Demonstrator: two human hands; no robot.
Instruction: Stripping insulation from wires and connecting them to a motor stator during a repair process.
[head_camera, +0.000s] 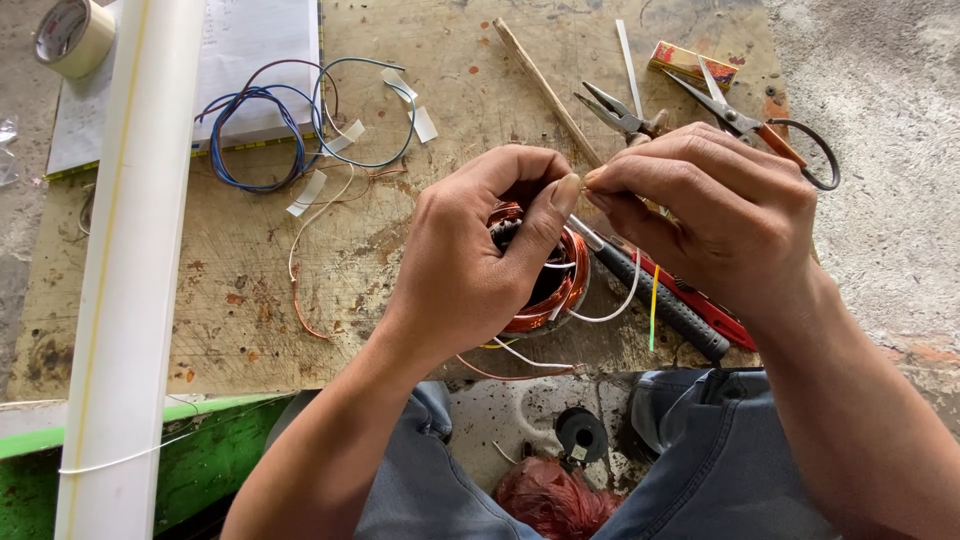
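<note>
My left hand (475, 250) wraps around a round motor stator wound with copper wire (560, 275), thumb raised over its top. My right hand (715, 215) sits just to the right, its fingertips pinched together against the left thumb, apparently on a thin wire end that I cannot make out. White thin leads (610, 310) and a yellow strand (654, 305) hang from the coil. Both hands hover over a worn wooden board (300, 290).
Long-nose pliers (625, 115), scissors (760, 130), a wooden stick (545, 90) and a small red-yellow box (690, 62) lie behind. Red- and black-handled tools (690, 310) lie under my right hand. Looped blue wires (270, 130), tape roll (72, 35), white pipe (135, 270) at left.
</note>
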